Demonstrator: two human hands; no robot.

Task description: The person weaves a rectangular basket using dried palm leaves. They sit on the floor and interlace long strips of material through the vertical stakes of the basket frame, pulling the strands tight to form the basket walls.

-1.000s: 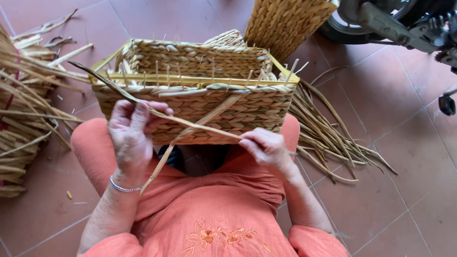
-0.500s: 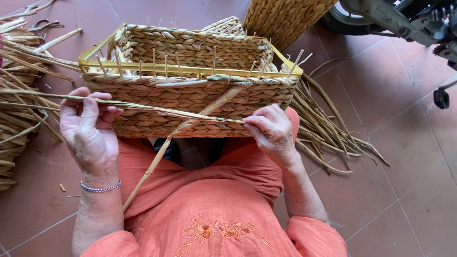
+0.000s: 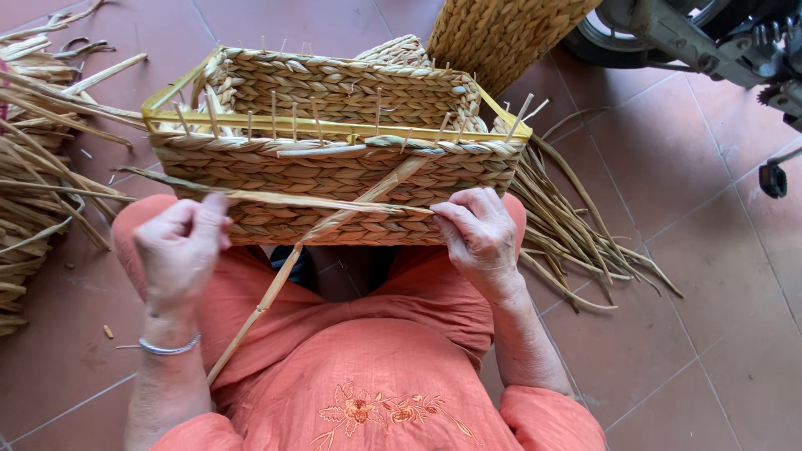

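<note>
Flat straw strand (image 3: 284, 199) runs left-right across frame centre, along woven basket (image 3: 334, 179) front wall. Right hand (image 3: 478, 234) fingers pinch its right end; left hand (image 3: 180, 250) closed on its left part.

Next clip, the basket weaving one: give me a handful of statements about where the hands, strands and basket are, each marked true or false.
1. The woven basket rests against the person's knees. True.
2. The right hand pinches one end of a flat strand against the basket's front. True.
3. The left hand is inside the basket. False: it is outside, in front of the basket's left end, by the same strand.
4. A yellow frame runs around the basket's rim. True.
5. The floor to the right of the basket has nothing lying on it. False: a bundle of loose strands lies there.
6. The left wrist is bare. False: it wears a silver bangle.
</note>
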